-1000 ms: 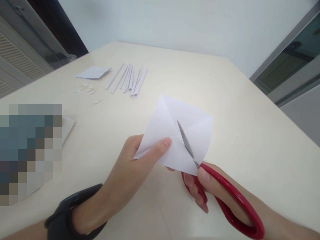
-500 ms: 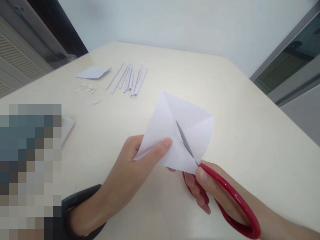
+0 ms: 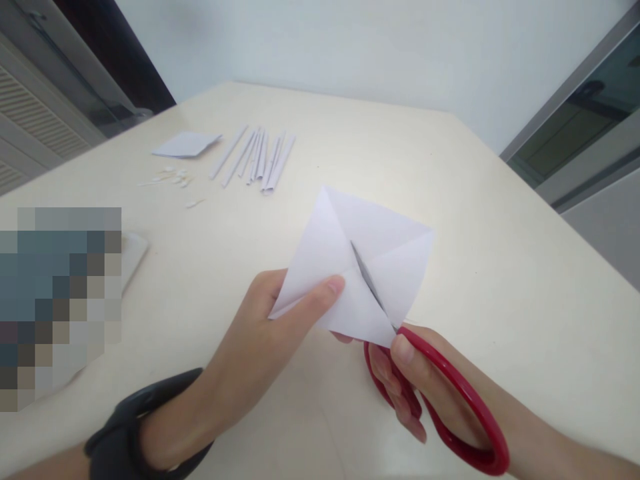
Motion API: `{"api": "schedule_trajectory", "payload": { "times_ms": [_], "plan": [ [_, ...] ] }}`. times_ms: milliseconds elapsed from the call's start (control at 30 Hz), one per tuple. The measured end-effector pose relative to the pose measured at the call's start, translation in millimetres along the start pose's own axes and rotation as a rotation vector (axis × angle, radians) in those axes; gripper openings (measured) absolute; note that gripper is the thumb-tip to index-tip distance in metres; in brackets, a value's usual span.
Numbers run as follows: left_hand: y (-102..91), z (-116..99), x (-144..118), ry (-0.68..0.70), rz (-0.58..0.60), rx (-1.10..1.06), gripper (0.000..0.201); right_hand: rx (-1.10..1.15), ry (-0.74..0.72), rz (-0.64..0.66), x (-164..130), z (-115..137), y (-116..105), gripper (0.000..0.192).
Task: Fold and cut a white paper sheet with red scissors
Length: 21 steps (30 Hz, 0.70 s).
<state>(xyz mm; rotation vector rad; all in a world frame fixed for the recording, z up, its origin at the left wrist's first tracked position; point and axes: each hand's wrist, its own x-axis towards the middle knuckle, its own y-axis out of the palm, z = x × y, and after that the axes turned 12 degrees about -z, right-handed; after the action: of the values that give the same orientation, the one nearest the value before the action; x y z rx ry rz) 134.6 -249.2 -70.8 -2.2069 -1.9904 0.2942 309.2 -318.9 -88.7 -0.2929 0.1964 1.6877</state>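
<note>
My left hand (image 3: 273, 333) pinches the near left corner of a creased white paper square (image 3: 380, 240), thumb on top, holding it above the table. A black band wraps that wrist. My right hand (image 3: 415, 380) grips red-handled scissors (image 3: 450, 400), fingers through the loops. The steel blade (image 3: 367, 280) lies along a diagonal crease from the paper's near corner toward its middle, nearly covered by the paper.
A cream table (image 3: 500, 267) lies under my hands. At its far left are several rolled paper sticks (image 3: 257, 159), a small white sheet (image 3: 187, 143) and tiny scraps (image 3: 173, 179). A blurred patch (image 3: 60, 300) covers the left side. A wall stands behind.
The scissor blades have closed further along the crease, so less blade shows. The paper's right flap has lifted slightly. My right hand has shifted a little lower.
</note>
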Motion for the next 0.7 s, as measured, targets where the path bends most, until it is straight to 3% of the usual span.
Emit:
{"api": "schedule_trajectory", "payload": {
  "times_ms": [300,500,700],
  "plan": [
    [0.7,6.5,-0.8,-0.065,-0.024,-0.089,0.03,-0.014,-0.011,0.025,-0.1,-2.3,-0.5,0.052],
    [0.7,9.1,-2.4,-0.126,-0.064,-0.123,0.023,-0.043,0.05,0.047,-3.7,8.8,-4.6,0.048],
    [-5.0,12.5,2.3,-0.133,-0.237,-0.137,0.018,-0.034,0.138,0.125,-6.5,19.3,-6.9,0.043]
  ]
}}
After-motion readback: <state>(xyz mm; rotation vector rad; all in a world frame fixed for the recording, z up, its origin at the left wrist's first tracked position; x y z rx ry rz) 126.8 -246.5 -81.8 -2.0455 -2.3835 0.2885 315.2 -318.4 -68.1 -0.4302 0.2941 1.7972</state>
